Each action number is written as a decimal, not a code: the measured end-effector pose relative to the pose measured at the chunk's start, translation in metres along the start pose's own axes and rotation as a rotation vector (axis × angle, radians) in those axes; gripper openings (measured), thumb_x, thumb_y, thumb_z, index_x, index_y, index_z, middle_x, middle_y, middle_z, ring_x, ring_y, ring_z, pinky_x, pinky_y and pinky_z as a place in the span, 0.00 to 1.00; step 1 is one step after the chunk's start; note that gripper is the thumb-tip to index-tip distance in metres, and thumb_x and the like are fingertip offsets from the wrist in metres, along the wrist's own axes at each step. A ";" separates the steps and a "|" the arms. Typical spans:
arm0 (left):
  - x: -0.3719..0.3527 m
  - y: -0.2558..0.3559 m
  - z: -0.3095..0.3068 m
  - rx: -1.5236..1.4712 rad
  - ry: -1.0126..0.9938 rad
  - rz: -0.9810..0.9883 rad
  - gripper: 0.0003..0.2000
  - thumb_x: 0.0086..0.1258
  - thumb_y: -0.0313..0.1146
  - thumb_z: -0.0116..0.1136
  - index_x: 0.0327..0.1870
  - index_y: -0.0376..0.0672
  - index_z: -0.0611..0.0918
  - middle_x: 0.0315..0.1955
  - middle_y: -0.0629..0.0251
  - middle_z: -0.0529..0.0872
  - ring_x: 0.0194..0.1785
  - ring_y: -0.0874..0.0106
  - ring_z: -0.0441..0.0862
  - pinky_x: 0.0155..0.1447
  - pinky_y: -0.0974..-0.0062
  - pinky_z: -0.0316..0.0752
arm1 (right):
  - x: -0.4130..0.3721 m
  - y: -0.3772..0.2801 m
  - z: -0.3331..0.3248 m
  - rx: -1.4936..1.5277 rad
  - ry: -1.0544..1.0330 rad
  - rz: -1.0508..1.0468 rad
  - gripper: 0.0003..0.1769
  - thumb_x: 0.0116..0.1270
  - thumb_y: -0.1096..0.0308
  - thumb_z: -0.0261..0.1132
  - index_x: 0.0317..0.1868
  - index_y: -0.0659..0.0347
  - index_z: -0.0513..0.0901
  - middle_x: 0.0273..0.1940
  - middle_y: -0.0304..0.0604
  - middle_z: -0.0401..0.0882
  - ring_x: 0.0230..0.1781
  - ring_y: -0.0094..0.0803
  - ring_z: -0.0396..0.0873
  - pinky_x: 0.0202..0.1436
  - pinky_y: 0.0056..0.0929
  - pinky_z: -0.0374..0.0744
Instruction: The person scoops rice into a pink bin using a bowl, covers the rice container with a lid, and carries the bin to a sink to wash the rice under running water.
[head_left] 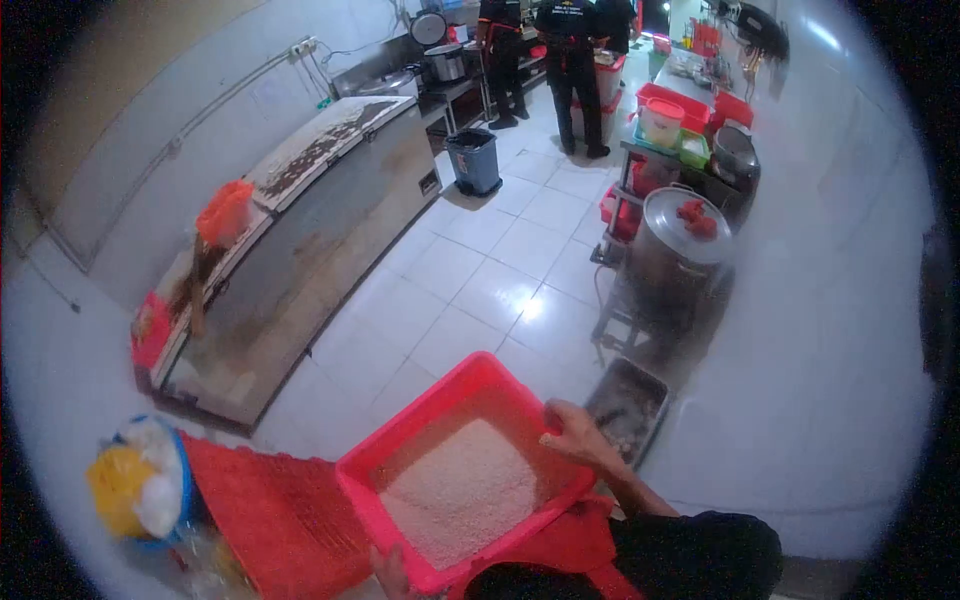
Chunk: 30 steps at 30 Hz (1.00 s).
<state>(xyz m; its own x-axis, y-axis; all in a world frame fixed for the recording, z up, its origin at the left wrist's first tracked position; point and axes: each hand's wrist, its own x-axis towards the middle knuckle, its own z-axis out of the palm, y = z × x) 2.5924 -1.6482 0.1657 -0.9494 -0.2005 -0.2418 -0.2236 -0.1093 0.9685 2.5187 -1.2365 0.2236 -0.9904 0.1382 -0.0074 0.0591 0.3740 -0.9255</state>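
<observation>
A pinkish-red rectangular plastic tub (415, 412) is tilted in front of my body, with pale, grainy loose stuff (465, 490) spread over its bottom. My right hand (577, 436) is closed over the rim on the right side, fingers curled at the edge. At the lower left corner my left hand (390, 572) grips the outside of the tub, partly cut off by the frame. Just left of the tub stands a red plastic crate (275, 510) with a perforated wall.
A long chest freezer (320, 250) lines the left wall, with an orange bag (225, 213) on top. Along the right are a large lidded pot (680, 240) and a dark tray (628, 410). A grey bin (473, 163) stands ahead; several people (570, 60) stand behind it.
</observation>
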 end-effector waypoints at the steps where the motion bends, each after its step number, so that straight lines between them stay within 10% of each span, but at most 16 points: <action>1: 0.036 -0.019 -0.004 -0.076 0.108 -0.095 0.25 0.62 0.26 0.60 0.62 0.40 0.71 0.48 0.60 0.81 0.46 0.65 0.81 0.49 0.66 0.78 | 0.032 0.011 0.005 -0.047 -0.035 -0.019 0.13 0.55 0.64 0.66 0.38 0.64 0.80 0.33 0.50 0.75 0.38 0.41 0.77 0.43 0.36 0.75; 6: 0.202 0.039 0.041 -0.100 0.118 -0.170 0.23 0.61 0.25 0.60 0.59 0.39 0.73 0.46 0.61 0.82 0.46 0.66 0.81 0.50 0.65 0.78 | 0.183 0.030 0.032 -0.157 -0.047 -0.046 0.16 0.57 0.61 0.64 0.42 0.63 0.82 0.36 0.55 0.78 0.41 0.50 0.78 0.47 0.41 0.77; 8: 0.289 0.036 0.055 0.340 -0.046 -0.093 0.19 0.63 0.25 0.59 0.55 0.38 0.74 0.44 0.61 0.82 0.43 0.68 0.81 0.47 0.66 0.79 | 0.236 0.022 0.021 -0.139 0.095 0.011 0.14 0.58 0.63 0.63 0.40 0.62 0.83 0.37 0.55 0.79 0.41 0.50 0.78 0.47 0.42 0.77; 15: 0.470 0.155 0.219 0.078 -0.315 -0.115 0.16 0.62 0.25 0.62 0.50 0.36 0.74 0.41 0.61 0.82 0.41 0.70 0.80 0.47 0.70 0.77 | 0.339 0.025 -0.024 -0.182 0.395 0.041 0.08 0.59 0.68 0.62 0.36 0.60 0.85 0.36 0.54 0.78 0.40 0.46 0.79 0.47 0.41 0.77; 20: 0.619 0.145 0.335 0.651 -0.485 0.024 0.16 0.61 0.27 0.62 0.49 0.34 0.74 0.41 0.58 0.82 0.43 0.67 0.81 0.47 0.69 0.77 | 0.435 0.079 -0.054 -0.081 0.581 0.371 0.07 0.55 0.66 0.65 0.32 0.59 0.85 0.34 0.53 0.79 0.38 0.46 0.80 0.45 0.40 0.78; 30: 0.773 0.169 0.553 0.194 -0.448 -0.262 0.15 0.63 0.23 0.59 0.50 0.35 0.74 0.41 0.58 0.82 0.41 0.68 0.81 0.46 0.70 0.78 | 0.695 0.077 -0.209 -0.217 0.534 0.335 0.18 0.55 0.57 0.70 0.35 0.65 0.81 0.33 0.53 0.78 0.38 0.48 0.79 0.44 0.41 0.76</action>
<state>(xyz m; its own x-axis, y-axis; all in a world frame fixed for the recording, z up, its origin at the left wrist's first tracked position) 1.6990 -1.2834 0.1754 -0.8478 0.2481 -0.4687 -0.4616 0.0900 0.8825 1.8616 -0.9197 0.2261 -0.7193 0.6935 -0.0406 0.4316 0.4003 -0.8084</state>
